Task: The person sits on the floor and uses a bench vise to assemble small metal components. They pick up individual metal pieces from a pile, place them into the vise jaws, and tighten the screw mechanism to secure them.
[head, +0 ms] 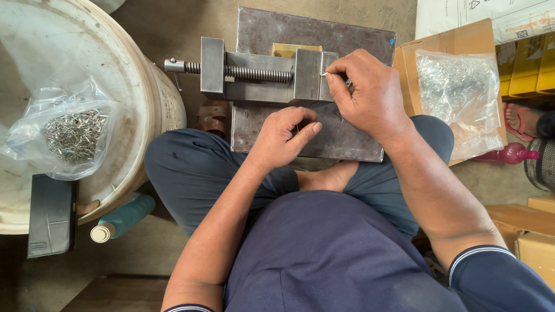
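Right hand (370, 95): grip pinched on a small bent wire piece (325, 73), held by thumb and forefinger tips against the vise jaw face. Left hand (283, 136): loosely curled just below and left of the grip, resting on the steel plate (347, 144); whether anything is held in it cannot be told.

Handling judgement: wire piece is light, stiff, thin and smooth, so it is likely slippery and easily dropped. It is best taken at the straight shank with fingertips, hooked end left free for the jaws.

Machine vise (260, 75): grey steel, blocky, ground faces, threaded screw running out left of the grip. Plate below it is dull, stained and flat, carried on the lap rather than a desk.

Far left of the grip: clear plastic bag of shiny wire pieces (72, 133) on a white drum lid (124, 86). Right of the grip: a second clear bag (457, 92), crinkled, on a cardboard box (457, 40).
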